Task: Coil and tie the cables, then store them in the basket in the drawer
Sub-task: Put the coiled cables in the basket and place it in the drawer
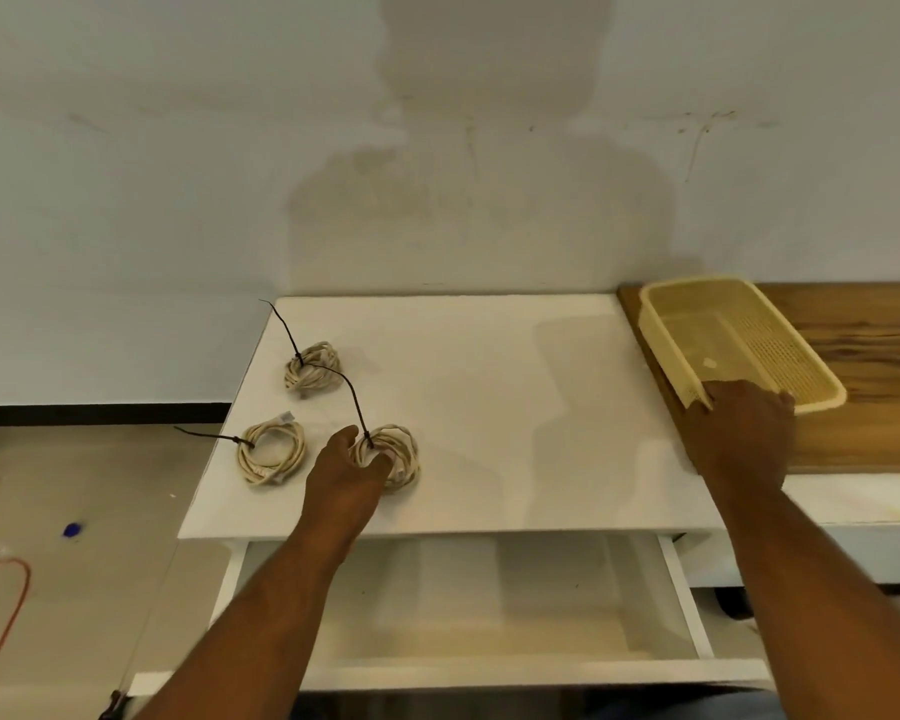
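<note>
Three beige cable coils, each tied with a dark string, lie on the white table top (489, 407). One coil (314, 367) is at the back left, another coil (271, 453) at the front left. My left hand (346, 472) grips the third coil (401, 454) near the table's front. A pale yellow plastic basket (780, 350) sits on the wooden board (863, 407) at the right, and my right hand (741, 433) grips its near rim. Below the table top the white drawer (489, 615) stands pulled out, with nothing visible inside.
A white wall rises behind the table. The floor at the left carries an orange cable (17, 605) and a small blue object (73, 530). The wooden board lies on a lower white surface that extends to the right.
</note>
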